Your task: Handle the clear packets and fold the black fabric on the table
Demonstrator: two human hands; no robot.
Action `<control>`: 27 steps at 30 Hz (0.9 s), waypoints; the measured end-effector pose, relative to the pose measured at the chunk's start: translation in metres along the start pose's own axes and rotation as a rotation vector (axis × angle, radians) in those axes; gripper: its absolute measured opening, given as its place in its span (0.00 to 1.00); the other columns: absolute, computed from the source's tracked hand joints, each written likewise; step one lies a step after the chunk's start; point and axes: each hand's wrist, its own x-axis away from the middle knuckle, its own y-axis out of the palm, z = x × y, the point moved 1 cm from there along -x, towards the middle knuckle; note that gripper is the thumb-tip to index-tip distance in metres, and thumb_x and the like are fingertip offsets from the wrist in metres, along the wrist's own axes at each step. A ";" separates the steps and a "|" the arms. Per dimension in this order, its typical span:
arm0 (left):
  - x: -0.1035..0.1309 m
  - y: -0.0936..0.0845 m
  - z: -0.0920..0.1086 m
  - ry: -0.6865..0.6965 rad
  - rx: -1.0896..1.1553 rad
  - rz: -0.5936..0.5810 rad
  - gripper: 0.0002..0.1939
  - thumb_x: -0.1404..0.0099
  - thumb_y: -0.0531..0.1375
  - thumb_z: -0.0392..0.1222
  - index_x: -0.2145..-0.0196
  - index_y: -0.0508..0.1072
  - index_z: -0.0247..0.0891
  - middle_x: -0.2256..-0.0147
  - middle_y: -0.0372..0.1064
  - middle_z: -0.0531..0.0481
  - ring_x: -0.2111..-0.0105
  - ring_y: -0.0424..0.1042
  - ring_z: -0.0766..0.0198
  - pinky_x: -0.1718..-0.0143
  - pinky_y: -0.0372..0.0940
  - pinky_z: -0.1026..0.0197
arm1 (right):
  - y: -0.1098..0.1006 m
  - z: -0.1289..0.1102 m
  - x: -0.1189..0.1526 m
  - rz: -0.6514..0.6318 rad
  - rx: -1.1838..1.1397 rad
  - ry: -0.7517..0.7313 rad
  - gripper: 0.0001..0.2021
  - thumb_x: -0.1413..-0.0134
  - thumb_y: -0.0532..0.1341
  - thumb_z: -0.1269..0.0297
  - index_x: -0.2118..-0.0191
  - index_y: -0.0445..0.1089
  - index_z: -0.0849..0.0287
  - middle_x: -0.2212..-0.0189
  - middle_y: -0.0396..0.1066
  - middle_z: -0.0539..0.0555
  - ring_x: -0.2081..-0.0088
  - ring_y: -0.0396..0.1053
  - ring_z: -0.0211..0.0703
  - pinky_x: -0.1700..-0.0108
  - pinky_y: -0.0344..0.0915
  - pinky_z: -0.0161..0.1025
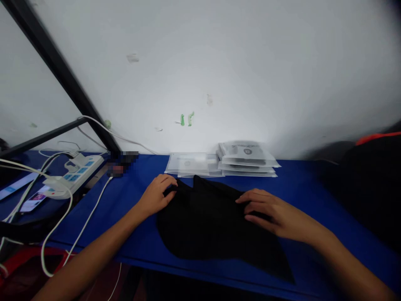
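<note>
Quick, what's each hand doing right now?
Left hand: fingers curled, gripping the black garment edge.
Right hand: open, flat on the garment.

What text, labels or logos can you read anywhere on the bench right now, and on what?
No text can be read.
Stack of clear plastic packets by the wall: a round dark logo with a line of print above it, too blurred to read.
White power strip with blue sockets: no legible markings.
Black folded garment under the left hand and right hand: no label showing.

Left hand [156,195] curled, right hand [272,212] flat, forearms extended.
</note>
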 end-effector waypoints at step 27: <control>0.031 -0.021 0.028 -0.290 -0.023 -0.318 0.09 0.36 0.60 0.46 0.64 0.64 0.41 0.65 0.68 0.51 0.64 0.67 0.57 0.61 0.63 0.56 | 0.014 0.020 -0.002 0.182 0.211 0.114 0.17 0.34 0.56 0.52 0.49 0.71 0.58 0.56 0.74 0.60 0.54 0.73 0.52 0.52 0.72 0.48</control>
